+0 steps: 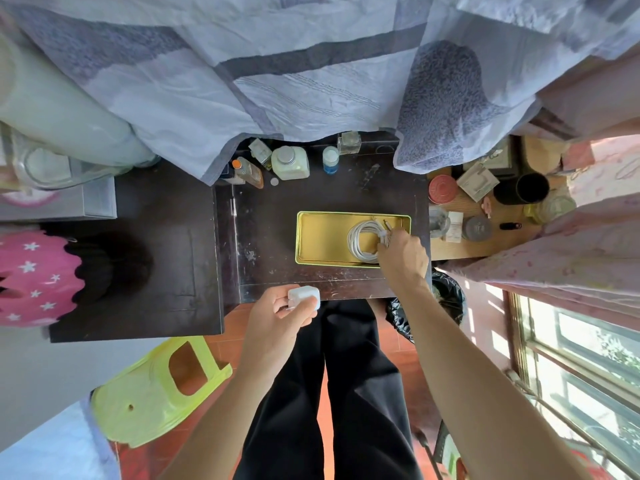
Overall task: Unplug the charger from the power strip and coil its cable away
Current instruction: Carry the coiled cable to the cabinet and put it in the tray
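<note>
A white coiled cable (363,241) lies in the right half of a shallow gold tin tray (322,239) on the dark table. My right hand (403,254) reaches into the tray, and its fingers pinch the right side of the coil. My left hand (282,311) is at the table's near edge, closed around a white charger block (304,296). The block is separate from the cable. No power strip is in view.
Bottles and jars (290,162) stand along the dark table's (346,192) far edge under a hanging grey sheet (277,81). A wooden side shelf (485,209) at the right holds tins and cups. A lime stool (156,389) lies on the floor at the left.
</note>
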